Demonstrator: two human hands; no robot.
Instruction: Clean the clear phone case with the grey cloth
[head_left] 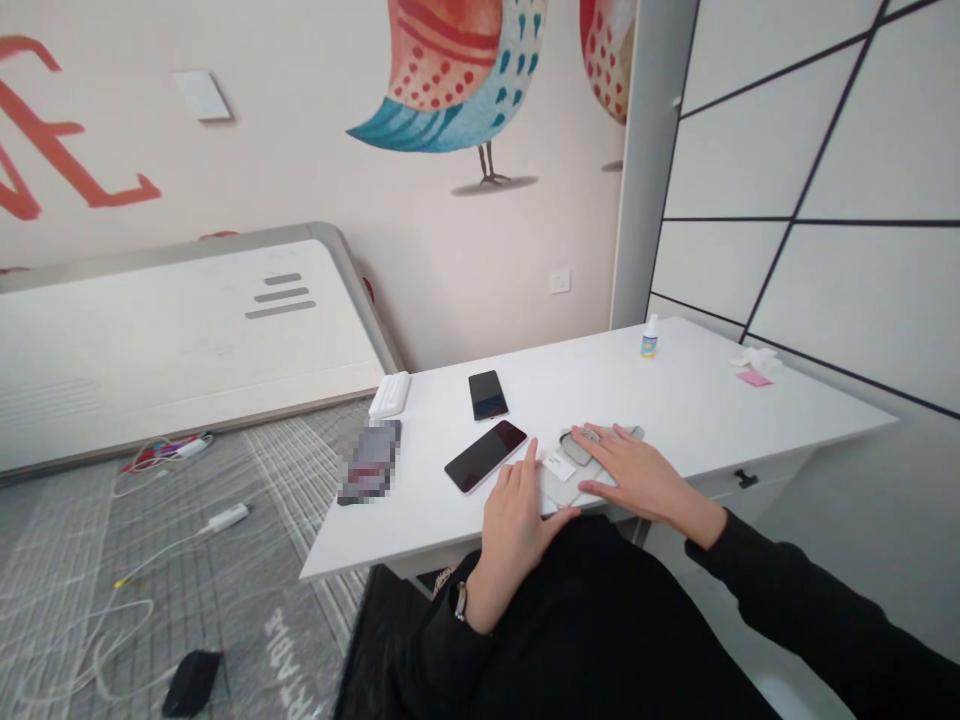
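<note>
Near the table's front edge lies a flat, pale grey item [564, 490], perhaps a thin pouch or sleeve. A small white label or card [558, 465] with dark marks shows on it. Beside the label is a grey, dark-rimmed part [576, 449], partly covered by fingers. My right hand [637, 470] rests on the item, fingers spread and palm down. At the item's left edge is my left hand [517, 515], with its index finger extended and its thumb apart. A dark-screened phone [485, 456] lies just left of my left hand. Behind it is another black phone [487, 395].
On the white table [600, 385] are a white case [389, 395], a blurred-out item [370, 462], a small spray bottle [649, 337], crumpled tissue [757, 359] and a pink slip [754, 378]. White cables [105, 640] trail over the carpet at left. A panelled wall [727, 165] borders the right side.
</note>
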